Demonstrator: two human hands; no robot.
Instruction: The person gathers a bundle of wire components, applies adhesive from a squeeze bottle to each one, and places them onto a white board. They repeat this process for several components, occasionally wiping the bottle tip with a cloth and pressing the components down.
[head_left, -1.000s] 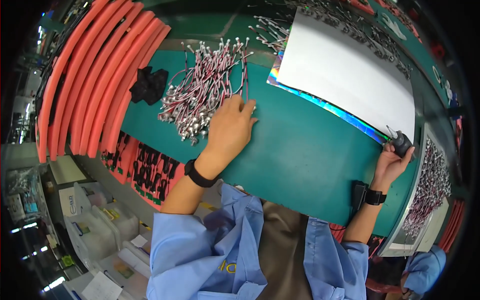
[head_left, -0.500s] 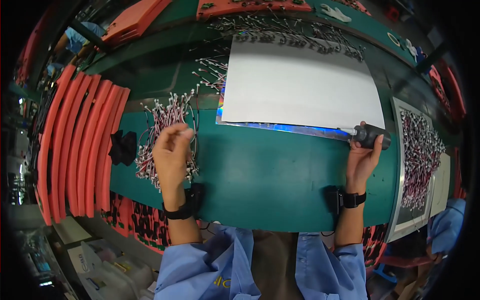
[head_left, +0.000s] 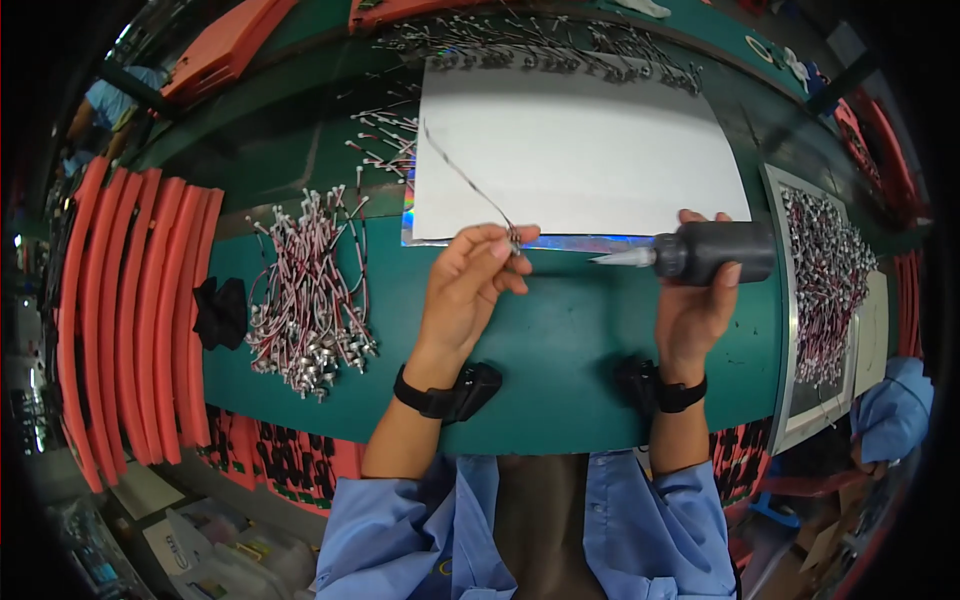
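Observation:
My left hand point(head_left: 470, 280) is closed, pinching the metal end of a small wired component point(head_left: 516, 242) between thumb and fingers. Its thin wire point(head_left: 462, 176) stretches up and left over the white sheet point(head_left: 580, 150). My right hand point(head_left: 695, 315) grips a dark squeeze bottle point(head_left: 728, 252) lying on its side in the fingers. The bottle's pale pointed nozzle point(head_left: 625, 258) aims left toward the component, with a gap between them. To the left on the green table lies a pile of similar wired components point(head_left: 310, 300), with red and white leads and round metal ends.
Red foam trays point(head_left: 130, 320) stand in a row at the left, beside a crumpled black cloth point(head_left: 220, 311). More wired parts point(head_left: 540, 55) line the sheet's far edge. A framed tray point(head_left: 825, 290) full of them lies at right. Another person point(head_left: 892, 405) is at far right.
My left hand has moved right from the pile and now holds a wired component. The bottle has turned so its nozzle shows, still in my right hand. The view has shifted slightly.

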